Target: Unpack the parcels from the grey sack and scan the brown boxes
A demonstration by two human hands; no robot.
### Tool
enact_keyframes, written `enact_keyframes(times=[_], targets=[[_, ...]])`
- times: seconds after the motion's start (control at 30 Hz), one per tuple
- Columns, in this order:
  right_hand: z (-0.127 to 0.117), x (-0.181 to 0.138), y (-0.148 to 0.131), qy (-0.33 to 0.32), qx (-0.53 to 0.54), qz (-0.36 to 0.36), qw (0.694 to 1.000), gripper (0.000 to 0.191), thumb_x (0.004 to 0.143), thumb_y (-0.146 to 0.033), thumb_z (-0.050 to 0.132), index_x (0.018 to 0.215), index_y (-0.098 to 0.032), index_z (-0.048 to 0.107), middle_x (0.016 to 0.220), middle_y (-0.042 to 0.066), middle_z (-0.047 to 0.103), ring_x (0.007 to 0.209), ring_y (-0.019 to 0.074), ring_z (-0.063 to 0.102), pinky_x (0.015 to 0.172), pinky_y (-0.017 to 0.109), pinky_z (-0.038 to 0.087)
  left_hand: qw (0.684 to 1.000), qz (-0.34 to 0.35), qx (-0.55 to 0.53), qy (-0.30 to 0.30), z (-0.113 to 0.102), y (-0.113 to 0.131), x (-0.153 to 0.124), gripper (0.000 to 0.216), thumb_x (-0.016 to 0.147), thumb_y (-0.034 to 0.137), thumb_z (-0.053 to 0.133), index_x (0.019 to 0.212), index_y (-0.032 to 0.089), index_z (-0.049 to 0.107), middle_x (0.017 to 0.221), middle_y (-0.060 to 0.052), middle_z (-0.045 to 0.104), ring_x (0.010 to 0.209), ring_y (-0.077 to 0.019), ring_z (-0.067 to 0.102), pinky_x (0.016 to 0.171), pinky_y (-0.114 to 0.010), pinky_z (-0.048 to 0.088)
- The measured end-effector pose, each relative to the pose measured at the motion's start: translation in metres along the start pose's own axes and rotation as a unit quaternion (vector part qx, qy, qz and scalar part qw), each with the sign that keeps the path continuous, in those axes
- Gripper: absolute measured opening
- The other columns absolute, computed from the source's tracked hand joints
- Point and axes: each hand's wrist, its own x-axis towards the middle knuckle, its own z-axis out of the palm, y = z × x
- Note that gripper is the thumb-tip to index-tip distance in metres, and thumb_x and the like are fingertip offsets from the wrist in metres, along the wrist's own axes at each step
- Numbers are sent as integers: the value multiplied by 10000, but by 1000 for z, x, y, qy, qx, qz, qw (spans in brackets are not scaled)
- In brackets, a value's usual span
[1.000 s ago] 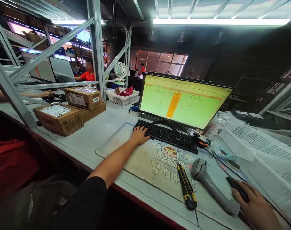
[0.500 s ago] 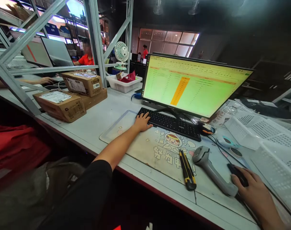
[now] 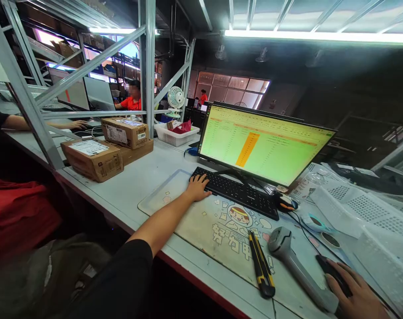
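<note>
My left hand [image 3: 198, 188] rests with its fingers spread flat on the left end of the black keyboard [image 3: 236, 193]. My right hand [image 3: 356, 294] lies curled over a black mouse [image 3: 332, 271] at the bottom right. Between the hands, on a printed desk mat [image 3: 218, 230], lie a yellow-and-black utility knife [image 3: 261, 263] and a grey barcode scanner [image 3: 296, 266]. Behind the keyboard a monitor [image 3: 264, 144] shows a green spreadsheet with an orange column.
Cardboard parcels [image 3: 93, 158] are stacked at the left by a metal rack post [image 3: 25, 99]. White perforated baskets [image 3: 361, 206] crowd the right side. A small basket [image 3: 175, 135] and a fan [image 3: 176, 98] stand behind. Another person's hand [image 3: 75, 125] works at a far desk.
The view has tilted down then back up. My hands have stayed on the keyboard and the mouse.
</note>
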Motion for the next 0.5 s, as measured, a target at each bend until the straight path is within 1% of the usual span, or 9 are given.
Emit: enact_keyframes(times=[0.07, 0.23, 0.3, 0.37, 0.5], targets=[[1, 1, 4, 1, -2, -7, 1000, 563, 773, -686, 457, 1090, -304, 722, 1224, 161, 651, 1122, 431, 676, 852, 583, 595, 1000, -2, 2, -3, -1, 1, 0, 687, 949, 589, 555, 1533, 234, 485, 1699, -87, 280, 1525, -398, 286, 1250, -582, 217], [8, 6, 18, 10, 10, -30, 999, 643, 760, -700, 476, 1143, -238, 708, 1217, 178, 669, 1150, 432, 669, 973, 598, 565, 1000, 1, 5, -21, -4, 1, -1, 704, 961, 596, 523, 1553, 222, 456, 1705, -79, 268, 1534, -384, 269, 1255, -588, 215], [10, 7, 23, 9, 6, -32, 999, 668, 771, -705, 466, 1174, -227, 700, 1230, 179, 667, 1136, 427, 675, 974, 601, 565, 1000, 1, 6, -18, -4, 1, -1, 702, 962, 596, 520, 1553, 223, 455, 1704, -79, 270, 1536, -377, 267, 1260, -589, 210], [11, 7, 26, 5, -2, -28, 1000, 679, 783, -715, 453, 1190, -230, 697, 1245, 177, 663, 1119, 421, 682, 942, 601, 578, 1000, 1, 9, -17, -4, 1, -1, 701, 962, 595, 519, 1555, 226, 453, 1703, -79, 272, 1538, -374, 267, 1261, -586, 213], [12, 6, 30, 13, -12, -37, 999, 656, 809, -708, 445, 1190, -240, 702, 1264, 176, 659, 1102, 419, 686, 933, 615, 580, 1000, 2, 17, -16, -5, 1, -1, 696, 963, 590, 519, 1550, 220, 459, 1701, -78, 278, 1534, -371, 276, 1257, -581, 230]])
